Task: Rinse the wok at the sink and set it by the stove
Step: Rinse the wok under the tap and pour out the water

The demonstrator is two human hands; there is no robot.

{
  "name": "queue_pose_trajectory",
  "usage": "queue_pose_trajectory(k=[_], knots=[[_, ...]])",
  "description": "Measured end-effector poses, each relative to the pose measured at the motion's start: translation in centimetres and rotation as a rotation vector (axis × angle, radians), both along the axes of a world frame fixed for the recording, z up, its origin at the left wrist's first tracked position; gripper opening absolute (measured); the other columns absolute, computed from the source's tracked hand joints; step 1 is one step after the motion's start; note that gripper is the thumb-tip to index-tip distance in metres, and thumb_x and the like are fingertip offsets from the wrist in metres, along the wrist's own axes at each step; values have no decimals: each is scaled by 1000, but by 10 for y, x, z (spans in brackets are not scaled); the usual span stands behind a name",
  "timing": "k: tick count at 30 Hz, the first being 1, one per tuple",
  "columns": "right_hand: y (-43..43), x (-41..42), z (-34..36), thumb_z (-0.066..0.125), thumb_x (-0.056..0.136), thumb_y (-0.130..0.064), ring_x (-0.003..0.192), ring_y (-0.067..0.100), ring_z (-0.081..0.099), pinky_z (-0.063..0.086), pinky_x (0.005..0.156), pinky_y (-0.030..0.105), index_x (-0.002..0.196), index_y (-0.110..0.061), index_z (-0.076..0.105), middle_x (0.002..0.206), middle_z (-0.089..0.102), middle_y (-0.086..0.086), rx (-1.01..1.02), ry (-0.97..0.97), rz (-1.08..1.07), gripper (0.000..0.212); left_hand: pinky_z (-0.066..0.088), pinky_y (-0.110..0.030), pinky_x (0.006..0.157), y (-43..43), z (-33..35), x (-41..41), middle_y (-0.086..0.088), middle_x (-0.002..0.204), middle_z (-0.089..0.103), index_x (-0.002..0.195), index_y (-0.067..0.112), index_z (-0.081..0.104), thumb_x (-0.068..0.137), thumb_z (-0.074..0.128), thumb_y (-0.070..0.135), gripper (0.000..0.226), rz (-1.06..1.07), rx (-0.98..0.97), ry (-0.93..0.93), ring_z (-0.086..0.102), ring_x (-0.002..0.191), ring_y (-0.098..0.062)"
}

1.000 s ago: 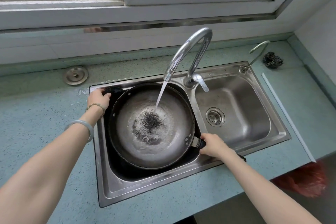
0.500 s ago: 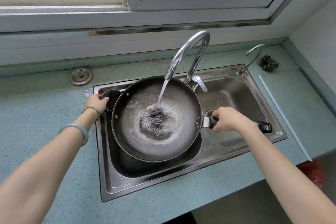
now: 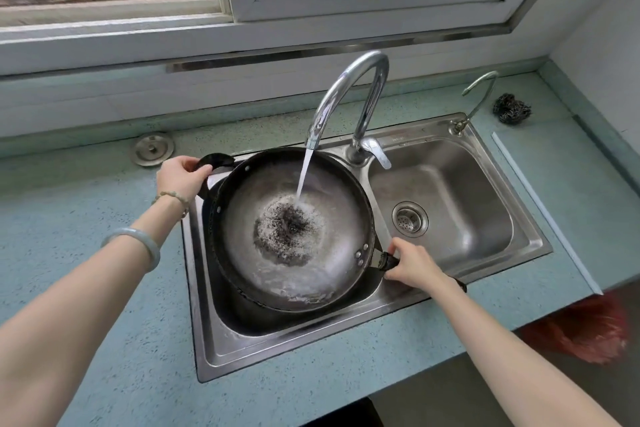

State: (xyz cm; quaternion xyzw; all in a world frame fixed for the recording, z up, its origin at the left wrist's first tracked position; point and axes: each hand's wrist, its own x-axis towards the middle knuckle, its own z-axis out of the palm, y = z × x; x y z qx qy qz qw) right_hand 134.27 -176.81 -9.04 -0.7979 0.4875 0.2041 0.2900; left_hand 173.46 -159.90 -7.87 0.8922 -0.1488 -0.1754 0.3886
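Head cam: left hand (image 3: 181,178) fingers grip the wok (image 3: 332,253) by its loop handle (image 3: 216,159), right hand (image 3: 414,263) grips the long handle (image 3: 386,260); water (image 3: 294,274) pooling under the faucet (image 3: 346,80) could tip it.

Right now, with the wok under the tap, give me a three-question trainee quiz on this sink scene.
1. True or false: water from the tap is running into the wok.
2. What does the right hand grip? A) the long handle B) the tap lever C) the scourer
3. Fill in: the wok is held over the ____ basin of the sink.
Key: 1 true; 2 A; 3 left.
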Motion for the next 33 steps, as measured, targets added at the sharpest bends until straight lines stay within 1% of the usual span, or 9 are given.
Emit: queue_pose_trajectory(k=[3,6,10,12,15,19,22,28,33], knots=[[-8,2,9,79,62,-25,85,23,55,43,66,33,91,-21,51,82,58,0,71,27,44,40,47,-27,85,2,2,2,-10,93,70,102,8,71,78,69,26,30,7,57,36,64,93,-21],[-21,7,26,80,62,-20,74,14,57,41,54,24,93,-19,57,78,62,-3,113,46,83,39,38,-25,74,10,-2,-1,-10,81,63,92,11,69,81,67,25,18,5,151,78,58,83,-19],[-35,18,54,84,62,-25,85,18,56,40,57,24,96,-21,60,91,64,0,84,75,152,42,35,-27,72,24,-13,-3,-12,83,58,82,6,64,85,64,25,20,-1,242,121,50,79,-22],[-39,23,67,84,62,-27,86,20,55,42,63,28,96,-20,61,90,62,-1,14,75,176,42,35,-28,73,30,-22,-2,-13,85,60,87,2,67,87,62,26,24,10,250,146,51,80,-23],[-41,26,78,81,59,-29,85,21,58,47,68,32,89,-25,60,86,64,-3,-103,34,193,37,37,-29,76,36,-30,-1,-14,87,60,98,-5,67,87,61,24,32,40,216,187,54,84,-26],[-38,22,69,70,65,-25,89,28,59,40,64,31,92,-27,58,91,68,1,-262,5,185,29,42,-32,85,34,-31,-4,-21,99,64,110,-6,62,89,59,22,35,77,90,193,61,100,-34],[-33,14,47,66,70,-21,94,32,61,40,64,32,97,-24,59,96,70,4,-317,-78,127,28,44,-31,81,26,-21,-6,-22,97,66,104,-6,64,87,58,17,29,92,-33,146,62,103,-38],[-18,8,7,67,67,-18,89,32,61,43,62,31,101,-27,58,87,68,8,-182,-135,-14,36,51,-36,90,10,9,-1,-8,100,69,107,9,64,81,59,31,35,60,-109,-35,64,91,-22],[-14,8,-1,81,62,-29,95,25,59,49,77,33,96,-33,55,95,64,2,1,-90,-11,43,46,-31,90,1,25,3,-8,97,71,101,9,70,80,63,31,31,32,8,-151,65,97,-24]])
